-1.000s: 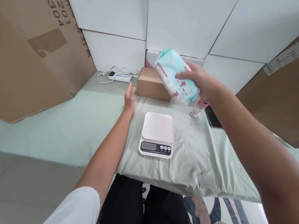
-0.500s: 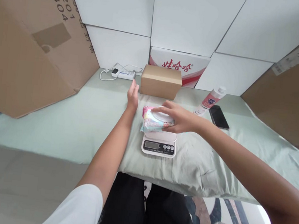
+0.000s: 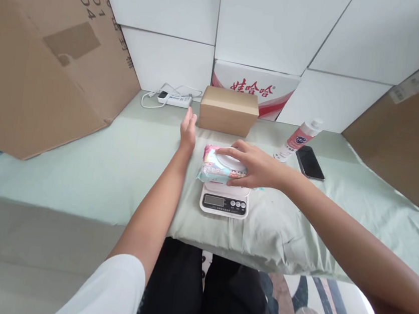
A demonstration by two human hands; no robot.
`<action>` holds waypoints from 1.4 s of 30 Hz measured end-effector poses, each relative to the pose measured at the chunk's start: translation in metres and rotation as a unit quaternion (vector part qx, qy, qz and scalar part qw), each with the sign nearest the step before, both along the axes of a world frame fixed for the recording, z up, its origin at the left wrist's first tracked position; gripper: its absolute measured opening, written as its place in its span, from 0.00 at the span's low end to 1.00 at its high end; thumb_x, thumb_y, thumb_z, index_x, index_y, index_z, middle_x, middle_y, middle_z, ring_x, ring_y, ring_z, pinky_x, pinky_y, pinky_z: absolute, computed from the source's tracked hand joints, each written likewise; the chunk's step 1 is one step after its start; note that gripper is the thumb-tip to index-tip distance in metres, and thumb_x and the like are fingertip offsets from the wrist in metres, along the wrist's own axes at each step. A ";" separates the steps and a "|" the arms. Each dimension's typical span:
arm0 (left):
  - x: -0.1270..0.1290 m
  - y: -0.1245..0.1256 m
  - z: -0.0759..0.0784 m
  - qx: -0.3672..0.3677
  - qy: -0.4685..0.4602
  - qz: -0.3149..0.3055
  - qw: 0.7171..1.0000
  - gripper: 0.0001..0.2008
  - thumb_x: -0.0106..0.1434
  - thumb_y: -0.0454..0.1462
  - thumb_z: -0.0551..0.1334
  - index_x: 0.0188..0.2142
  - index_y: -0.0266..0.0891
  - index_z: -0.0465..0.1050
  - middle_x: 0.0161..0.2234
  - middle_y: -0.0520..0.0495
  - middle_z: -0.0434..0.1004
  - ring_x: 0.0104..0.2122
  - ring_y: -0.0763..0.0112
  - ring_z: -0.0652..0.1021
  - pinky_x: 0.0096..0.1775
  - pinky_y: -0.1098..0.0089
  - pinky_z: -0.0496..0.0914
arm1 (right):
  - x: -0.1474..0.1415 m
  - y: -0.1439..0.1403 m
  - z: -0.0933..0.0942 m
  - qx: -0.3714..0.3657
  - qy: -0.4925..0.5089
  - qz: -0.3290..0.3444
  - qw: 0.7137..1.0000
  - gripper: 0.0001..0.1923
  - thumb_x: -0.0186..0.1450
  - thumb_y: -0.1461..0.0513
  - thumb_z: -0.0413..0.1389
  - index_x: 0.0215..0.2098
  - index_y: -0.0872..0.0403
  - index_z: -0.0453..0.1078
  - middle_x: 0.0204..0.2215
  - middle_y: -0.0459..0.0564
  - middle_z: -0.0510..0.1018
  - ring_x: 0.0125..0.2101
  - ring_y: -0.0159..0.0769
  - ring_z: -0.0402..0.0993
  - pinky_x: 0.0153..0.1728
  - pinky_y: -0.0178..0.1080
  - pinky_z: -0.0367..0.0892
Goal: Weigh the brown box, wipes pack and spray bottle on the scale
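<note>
The wipes packet (image 3: 212,171) is shiny plastic film, its lid (image 3: 228,161) smooth, hard plastic. The scale (image 3: 223,211) has a smooth plastic body and glossy panel (image 3: 230,205). From the scale, the box (image 3: 227,114) at twelve o'clock is matt cardboard, the bottle (image 3: 296,140) between one and two is smooth plastic, and the phone (image 3: 310,163) at two has a glossy, glass-like face. The worktop (image 3: 125,167) wears matt, wrinkled cloth (image 3: 285,226).

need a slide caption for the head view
Right hand holding a wet-wipes pack on a digital scale, left hand open nearby.
</note>
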State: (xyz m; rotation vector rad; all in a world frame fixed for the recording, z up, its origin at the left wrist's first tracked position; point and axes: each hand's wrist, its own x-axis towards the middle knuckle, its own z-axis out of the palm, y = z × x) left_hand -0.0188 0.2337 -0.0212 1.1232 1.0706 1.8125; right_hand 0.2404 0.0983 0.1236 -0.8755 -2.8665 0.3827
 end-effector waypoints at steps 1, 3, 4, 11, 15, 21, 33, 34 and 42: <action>0.000 0.000 0.000 0.000 0.000 0.001 1.000 0.38 0.71 0.57 0.59 0.75 0.46 0.58 0.78 0.48 0.51 0.78 0.60 0.52 0.75 0.61 0.53 | 0.002 -0.001 0.001 -0.012 0.012 -0.004 1.000 0.43 0.65 0.44 0.65 0.74 0.45 0.61 0.57 0.61 0.71 0.49 0.53 0.73 0.52 0.55 0.72; 0.000 -0.001 0.001 -0.002 0.001 0.004 1.000 0.38 0.71 0.56 0.59 0.75 0.45 0.58 0.78 0.47 0.52 0.78 0.60 0.53 0.75 0.61 0.54 | 0.008 -0.002 0.004 -0.035 0.046 -0.016 0.998 0.44 0.66 0.40 0.62 0.75 0.44 0.60 0.61 0.61 0.70 0.55 0.56 0.73 0.57 0.57 0.70; 0.000 -0.001 0.001 -0.004 0.001 0.006 1.000 0.38 0.72 0.56 0.59 0.75 0.44 0.58 0.78 0.47 0.51 0.78 0.60 0.53 0.75 0.61 0.54 | 0.011 -0.003 0.006 -0.044 0.063 -0.023 0.997 0.44 0.67 0.39 0.60 0.75 0.44 0.60 0.63 0.61 0.70 0.58 0.57 0.72 0.59 0.58 0.68; 0.000 -0.002 0.002 -0.007 0.001 0.009 1.000 0.36 0.72 0.55 0.59 0.74 0.46 0.60 0.78 0.49 0.54 0.77 0.60 0.55 0.75 0.62 0.54 | 0.018 -0.006 0.016 -0.077 0.110 -0.062 0.989 0.35 0.73 0.43 0.54 0.75 0.40 0.61 0.68 0.55 0.69 0.65 0.56 0.70 0.65 0.58 0.66; 0.000 -0.002 0.003 -0.011 0.004 0.009 1.000 0.37 0.72 0.57 0.58 0.74 0.48 0.59 0.78 0.50 0.53 0.77 0.61 0.53 0.75 0.62 0.53 | 0.010 -0.003 0.012 -0.104 0.078 -0.047 0.990 0.36 0.72 0.44 0.56 0.75 0.39 0.60 0.72 0.53 0.66 0.67 0.56 0.67 0.66 0.58 0.65; 0.000 -0.001 0.002 -0.009 0.005 0.003 1.000 0.42 0.71 0.60 0.57 0.76 0.44 0.54 0.79 0.47 0.51 0.78 0.59 0.52 0.75 0.62 0.53 | 0.006 -0.004 0.005 -0.127 0.016 -0.065 0.990 0.37 0.72 0.41 0.55 0.76 0.37 0.59 0.75 0.52 0.59 0.69 0.59 0.65 0.66 0.60 0.64; 0.001 -0.002 0.001 0.001 -0.006 0.009 1.000 0.38 0.71 0.58 0.58 0.75 0.46 0.58 0.78 0.48 0.53 0.77 0.61 0.54 0.75 0.61 0.52 | -0.012 -0.009 0.006 -0.005 -0.049 -0.048 0.998 0.49 0.62 0.45 0.68 0.77 0.42 0.57 0.57 0.59 0.74 0.45 0.51 0.77 0.44 0.46 0.72; 0.001 -0.002 0.002 0.003 -0.005 0.011 1.000 0.39 0.71 0.58 0.58 0.75 0.44 0.58 0.78 0.47 0.53 0.77 0.60 0.54 0.75 0.62 0.52 | -0.015 -0.008 0.006 0.007 -0.056 -0.051 0.997 0.49 0.62 0.47 0.68 0.76 0.43 0.58 0.54 0.59 0.75 0.43 0.49 0.76 0.42 0.44 0.71; 0.002 -0.002 0.003 -0.004 -0.018 0.018 1.000 0.37 0.71 0.57 0.58 0.74 0.45 0.60 0.78 0.47 0.53 0.77 0.62 0.55 0.75 0.62 0.53 | -0.005 0.006 0.015 -0.151 0.067 -0.154 0.974 0.39 0.60 0.52 0.68 0.69 0.45 0.69 0.56 0.55 0.80 0.49 0.51 0.79 0.50 0.50 0.74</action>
